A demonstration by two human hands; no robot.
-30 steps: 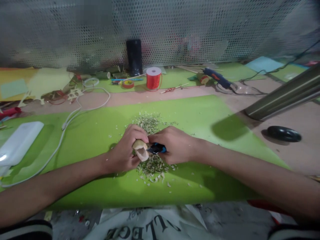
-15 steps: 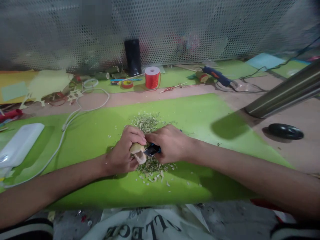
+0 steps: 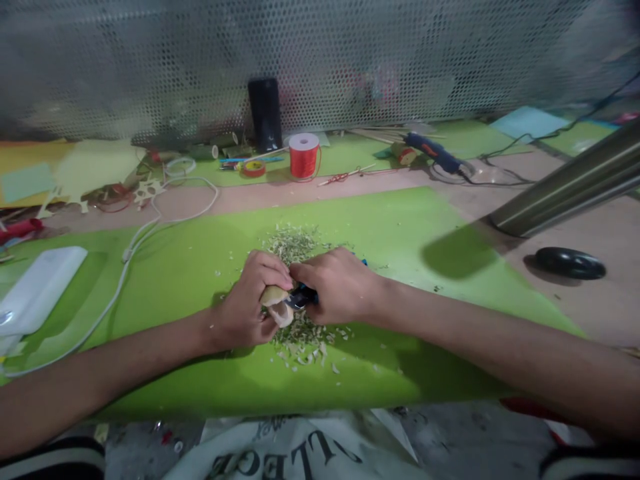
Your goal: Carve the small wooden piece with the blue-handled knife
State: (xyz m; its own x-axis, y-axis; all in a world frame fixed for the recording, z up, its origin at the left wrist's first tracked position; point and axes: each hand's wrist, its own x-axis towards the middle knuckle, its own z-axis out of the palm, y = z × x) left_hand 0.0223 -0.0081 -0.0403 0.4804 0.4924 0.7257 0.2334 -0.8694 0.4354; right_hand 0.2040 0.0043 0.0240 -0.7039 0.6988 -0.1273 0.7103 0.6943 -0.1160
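Note:
My left hand (image 3: 250, 300) is closed around a short, pale, hollow piece of bamboo (image 3: 281, 314); its notched open end faces me. My right hand (image 3: 345, 287) grips a utility knife (image 3: 301, 297) with a dark blade, and some blue shows past the knuckles. The blade lies against the right side of the bamboo's opening, close to my left thumb. Most of the knife's handle is hidden in my palm. Beneath both hands, greenish and pale shavings (image 3: 295, 243) are scattered over the green mat (image 3: 200, 373).
Behind the hands stand a red thread spool (image 3: 303, 157) and a dark phone (image 3: 265, 115). A blue glue gun (image 3: 435, 152) lies at the back right, near a slanted metal post (image 3: 565, 183) and a black oval object (image 3: 570, 263). To the left is a white power bank (image 3: 43, 290) with a cable.
The knife blade has shifted slightly left against the bamboo, and my right hand has moved a little with it. My left hand keeps its grip almost unmoved.

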